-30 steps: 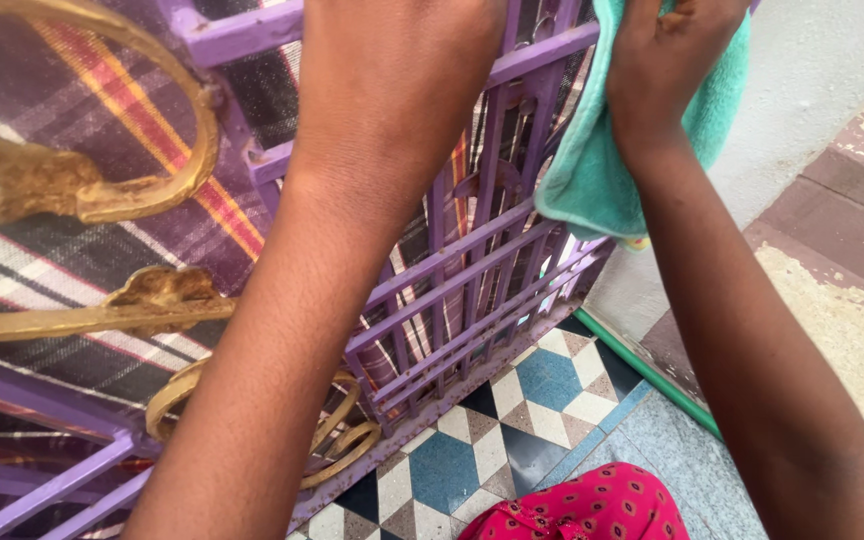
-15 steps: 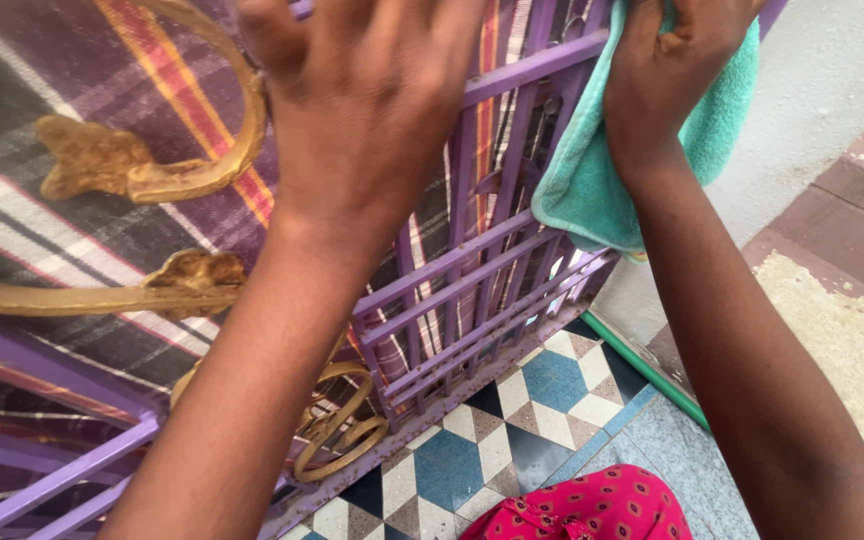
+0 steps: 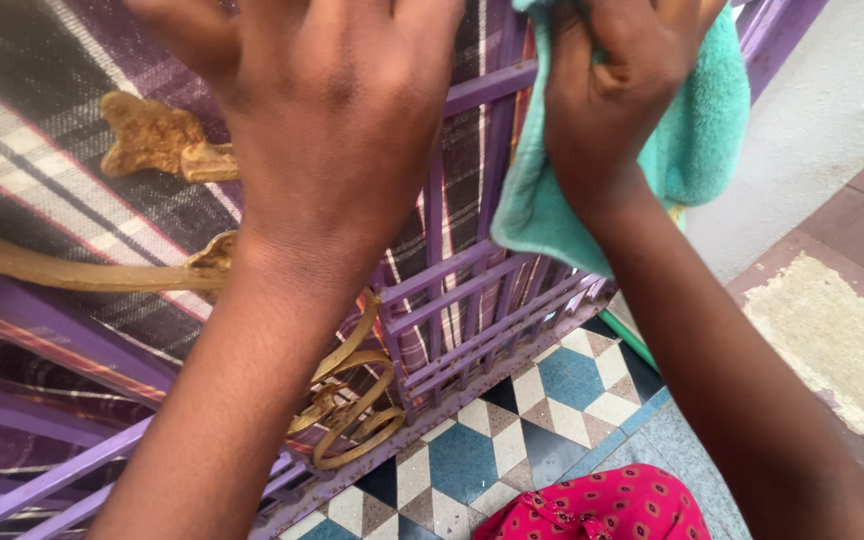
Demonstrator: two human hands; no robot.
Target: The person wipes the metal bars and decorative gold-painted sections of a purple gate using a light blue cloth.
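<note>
The teal terry cloth (image 3: 697, 140) is gripped by the right hand (image 3: 612, 90) against the purple metal gate (image 3: 472, 290), while the left hand (image 3: 337, 120) lies open-fingered on it.

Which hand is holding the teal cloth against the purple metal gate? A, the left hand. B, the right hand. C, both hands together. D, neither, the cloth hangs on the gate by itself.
B: the right hand is closed on the teal cloth and presses it to the purple gate, while the left hand lies spread open on the bars with no cloth under it.
</note>
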